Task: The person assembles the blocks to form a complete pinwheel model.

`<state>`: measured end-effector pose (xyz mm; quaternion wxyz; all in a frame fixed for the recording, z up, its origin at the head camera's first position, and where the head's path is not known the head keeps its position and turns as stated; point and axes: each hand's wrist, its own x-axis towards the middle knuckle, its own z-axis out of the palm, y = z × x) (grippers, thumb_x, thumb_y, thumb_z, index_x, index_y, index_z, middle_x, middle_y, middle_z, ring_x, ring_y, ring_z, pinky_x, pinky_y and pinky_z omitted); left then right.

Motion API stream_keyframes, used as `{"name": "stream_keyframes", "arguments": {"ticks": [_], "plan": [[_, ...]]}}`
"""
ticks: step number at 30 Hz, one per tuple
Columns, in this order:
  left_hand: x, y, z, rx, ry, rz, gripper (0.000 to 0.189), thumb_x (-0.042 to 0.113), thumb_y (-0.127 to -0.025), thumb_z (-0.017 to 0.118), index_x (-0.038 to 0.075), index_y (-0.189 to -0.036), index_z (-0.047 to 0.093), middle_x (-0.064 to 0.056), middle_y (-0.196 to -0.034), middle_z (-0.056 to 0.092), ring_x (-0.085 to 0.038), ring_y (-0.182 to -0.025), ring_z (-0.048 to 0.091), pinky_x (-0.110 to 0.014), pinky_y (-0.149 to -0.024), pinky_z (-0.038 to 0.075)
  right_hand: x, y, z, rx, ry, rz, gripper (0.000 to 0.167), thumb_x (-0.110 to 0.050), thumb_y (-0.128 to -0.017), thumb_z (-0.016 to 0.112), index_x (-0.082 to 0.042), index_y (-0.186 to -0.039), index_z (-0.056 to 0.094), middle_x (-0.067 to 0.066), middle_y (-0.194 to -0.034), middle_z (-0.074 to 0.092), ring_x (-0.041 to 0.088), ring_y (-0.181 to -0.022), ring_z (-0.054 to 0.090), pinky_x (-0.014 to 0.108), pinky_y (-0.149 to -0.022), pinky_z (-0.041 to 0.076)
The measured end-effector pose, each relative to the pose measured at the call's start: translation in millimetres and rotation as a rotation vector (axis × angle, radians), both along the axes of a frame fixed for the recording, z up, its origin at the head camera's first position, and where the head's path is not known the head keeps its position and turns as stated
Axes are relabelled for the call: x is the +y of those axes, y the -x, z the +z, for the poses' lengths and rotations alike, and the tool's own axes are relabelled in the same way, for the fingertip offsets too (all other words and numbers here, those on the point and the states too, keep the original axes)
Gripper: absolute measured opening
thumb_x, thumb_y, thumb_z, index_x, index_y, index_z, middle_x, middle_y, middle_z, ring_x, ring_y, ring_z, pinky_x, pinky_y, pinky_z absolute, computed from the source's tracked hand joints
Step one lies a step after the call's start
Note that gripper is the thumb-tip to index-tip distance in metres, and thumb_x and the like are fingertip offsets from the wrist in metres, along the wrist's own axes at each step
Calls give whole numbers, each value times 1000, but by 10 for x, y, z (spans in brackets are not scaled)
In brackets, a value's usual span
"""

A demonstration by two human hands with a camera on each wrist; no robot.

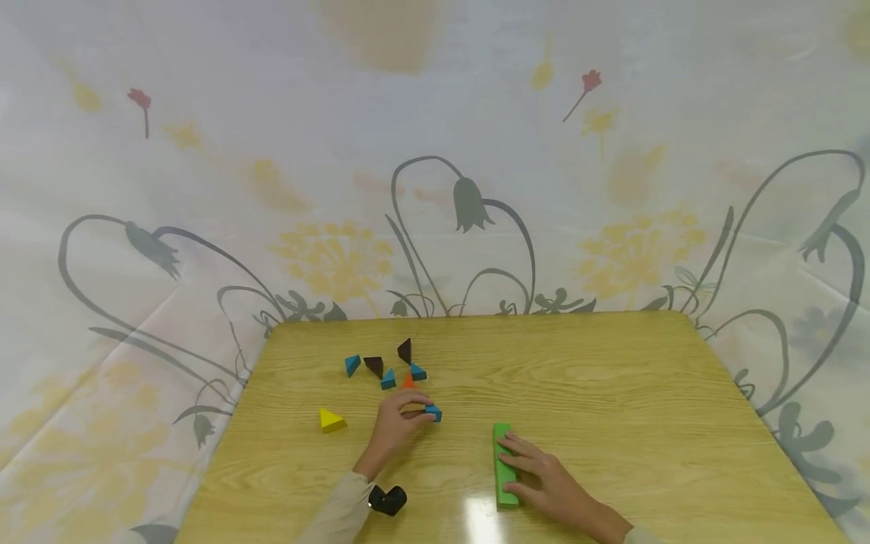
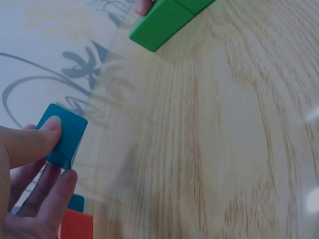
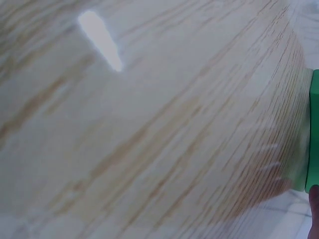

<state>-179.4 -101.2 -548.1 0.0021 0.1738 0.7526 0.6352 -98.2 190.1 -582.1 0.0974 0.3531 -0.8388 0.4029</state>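
Head view: the left hand (image 1: 396, 420) is pinching a blue triangular block (image 1: 436, 414) between thumb and fingers, probably for control of so small a piece, near an orange block (image 1: 408, 382). Well apart from it, the right hand (image 1: 553, 485) is resting relaxed fingers against a green bar (image 1: 504, 476), seamed in the left wrist view, perhaps steadying it on the surface (image 1: 646, 423).

A flowered sheet (image 1: 435, 106) fills the frame's top and sides; glare (image 1: 483, 521) marks the wooden counter (image 1: 632, 400) at bottom centre.
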Motion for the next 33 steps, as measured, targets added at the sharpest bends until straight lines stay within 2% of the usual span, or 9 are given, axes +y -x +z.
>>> {"name": "stream_keyframes", "arguments": {"ticks": [5, 12, 17, 20, 25, 29, 33], "plan": [[108, 21, -32, -29, -40, -31, 23, 0, -82, 71, -10, -102, 66, -30, -115, 54, -40, -106, 55, -29, -84, 53, -13, -14, 12, -4, 12, -3, 43, -17, -84, 72, 3, -121, 62, 21, -135, 50, 46, -122, 43, 19, -104, 30], [291, -96, 220, -31, -27, -57, 20, -8, -82, 68, -14, -100, 64, -31, -114, 52, -45, -105, 53, -30, -83, 54, 10, -11, -10, -19, -13, 7, 43, -21, -87, 68, 2, -122, 61, 21, -136, 49, 45, -123, 42, 22, -104, 31], [393, -113, 273, 16, -5, -80, 19, -8, -82, 68, -14, -99, 65, -28, -111, 54, -46, -103, 53, -30, -82, 54, 9, 0, -1, -28, -21, 12, 42, -21, -88, 67, 2, -122, 61, 21, -136, 48, 47, -123, 42, 35, -102, 40], [462, -98, 256, 55, -5, -97, 17, -9, -81, 68, -13, -98, 65, -30, -108, 55, -47, -99, 54, -32, -80, 55, 10, 6, -3, -32, -19, 8, 42, -21, -88, 68, 2, -122, 61, 21, -136, 48, 47, -123, 42, 39, -100, 41], [571, -71, 192, 23, -7, -100, 17, -8, -82, 67, -14, -98, 64, -32, -108, 54, -47, -100, 54, -32, -82, 54, 12, 3, -9, -34, -25, 11, 43, -22, -88, 68, 2, -122, 61, 21, -136, 48, 46, -123, 41, 31, -103, 38], [659, 4, 23, 46, 4, -89, 18, -6, -82, 68, -12, -99, 65, -27, -108, 56, -43, -99, 56, -29, -81, 54, 7, 10, -9, -40, -22, -3, 43, -25, -87, 68, 1, -122, 62, 19, -137, 49, 44, -124, 41, 24, -104, 33], [723, 72, -124, 55, 20, -87, 18, 0, -83, 70, -8, -99, 67, -23, -109, 57, -38, -99, 58, -25, -81, 54, -3, 13, -15, -41, -14, -10, 43, -25, -86, 69, 0, -121, 63, 18, -136, 49, 43, -125, 42, 23, -104, 32]]}}
